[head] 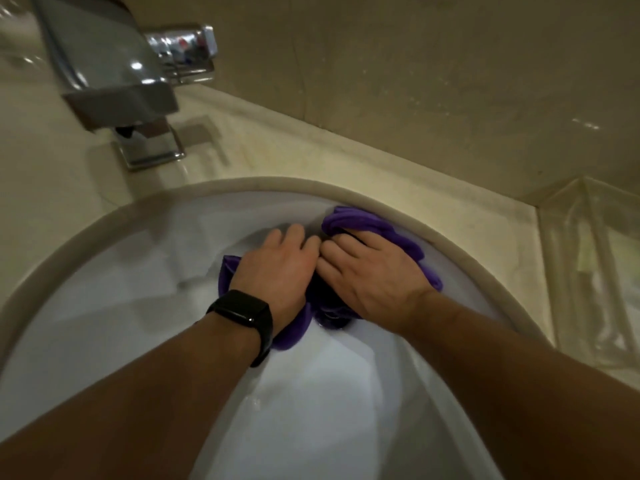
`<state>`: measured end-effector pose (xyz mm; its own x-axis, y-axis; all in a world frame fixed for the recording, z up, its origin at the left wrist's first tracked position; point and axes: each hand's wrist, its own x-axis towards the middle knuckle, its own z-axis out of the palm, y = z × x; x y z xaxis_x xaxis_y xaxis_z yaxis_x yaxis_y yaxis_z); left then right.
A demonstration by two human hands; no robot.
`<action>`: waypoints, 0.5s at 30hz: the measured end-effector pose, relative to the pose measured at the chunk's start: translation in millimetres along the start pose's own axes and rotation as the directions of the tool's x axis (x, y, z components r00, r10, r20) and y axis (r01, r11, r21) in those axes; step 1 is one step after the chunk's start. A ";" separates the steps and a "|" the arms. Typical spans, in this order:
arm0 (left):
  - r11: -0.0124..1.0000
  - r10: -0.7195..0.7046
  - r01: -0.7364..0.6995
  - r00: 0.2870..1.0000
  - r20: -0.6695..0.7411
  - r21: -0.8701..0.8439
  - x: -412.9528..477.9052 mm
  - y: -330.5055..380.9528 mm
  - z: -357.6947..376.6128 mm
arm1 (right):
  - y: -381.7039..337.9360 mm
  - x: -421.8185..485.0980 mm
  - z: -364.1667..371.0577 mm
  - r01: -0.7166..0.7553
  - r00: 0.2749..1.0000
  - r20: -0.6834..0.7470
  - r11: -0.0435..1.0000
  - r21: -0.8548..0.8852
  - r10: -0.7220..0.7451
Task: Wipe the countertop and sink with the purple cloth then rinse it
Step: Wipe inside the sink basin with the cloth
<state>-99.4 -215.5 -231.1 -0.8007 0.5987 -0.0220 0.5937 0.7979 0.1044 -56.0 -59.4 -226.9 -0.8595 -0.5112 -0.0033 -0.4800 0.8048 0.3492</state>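
dim, warm indoor light. small bright glare spots sit on the chrome faucet [114, 81], which lies close to the lens and is soft and out of focus; its faint shadow falls to its right on the desk [311, 150]. the white sink [104, 271] shows broad, soft-edged shadows and a paler patch at lower centre. the forearms [156, 393] in the foreground are dark and underexposed. wide-angle distortion bows the sink rim and desk edge. slight blur throughout, strongest at the margins.
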 end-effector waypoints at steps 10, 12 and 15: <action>0.949 -0.011 0.022 0.999 -0.036 0.315 -18.5 -60.1 -44.0 | -19.1 72.4 -18.2 0.094 0.984 -0.158 0.995 0.037 -0.087; 0.934 0.034 -0.022 0.999 -0.026 0.357 -23.4 -66.2 -50.8 | -23.3 77.5 -21.6 0.090 0.978 -0.194 0.994 0.056 -0.078; 0.914 0.072 -0.067 0.997 0.003 0.400 -33.8 -77.7 -63.3 | -38.4 83.3 -22.0 0.036 0.968 -0.251 0.993 0.115 -0.006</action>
<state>-123.6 -302.1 -175.5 -0.7555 0.6549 -0.0171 0.6286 0.7173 -0.3007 -105.3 -139.6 -220.0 -0.7849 -0.5756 0.2294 -0.5279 0.8150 0.2389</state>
